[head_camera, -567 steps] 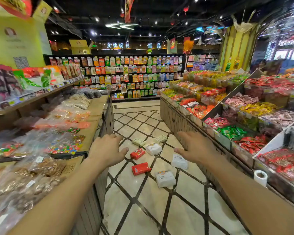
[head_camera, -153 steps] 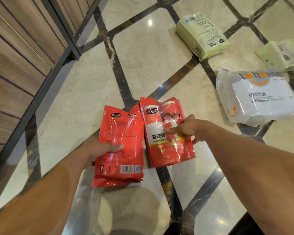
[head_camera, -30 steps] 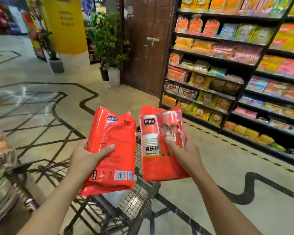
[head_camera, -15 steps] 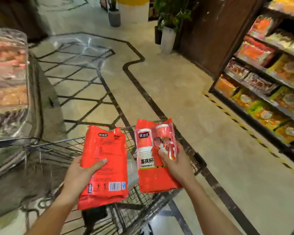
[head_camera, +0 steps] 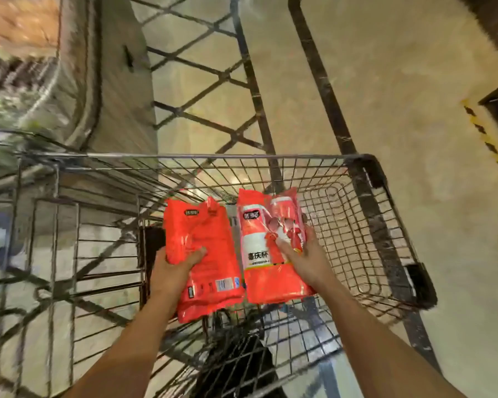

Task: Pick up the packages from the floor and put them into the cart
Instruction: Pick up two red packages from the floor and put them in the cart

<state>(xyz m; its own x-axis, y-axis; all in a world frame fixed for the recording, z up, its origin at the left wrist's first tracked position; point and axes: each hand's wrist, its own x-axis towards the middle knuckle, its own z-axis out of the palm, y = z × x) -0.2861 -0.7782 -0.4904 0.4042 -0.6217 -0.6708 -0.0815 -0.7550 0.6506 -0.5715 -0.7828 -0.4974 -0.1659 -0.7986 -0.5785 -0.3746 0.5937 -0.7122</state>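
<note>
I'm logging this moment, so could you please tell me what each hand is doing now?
Left hand: grips the plain red package.
Right hand: grips the red cup package.

Compared with half a second earlier, the view has tipped to look straight down into the wire shopping cart (head_camera: 365, 196). The left hand (head_camera: 174, 268) and right hand (head_camera: 306, 261) have carried the plain red package (head_camera: 204, 254) and the red cup package (head_camera: 266, 248) from above the cart's rim down inside its basket.
</note>
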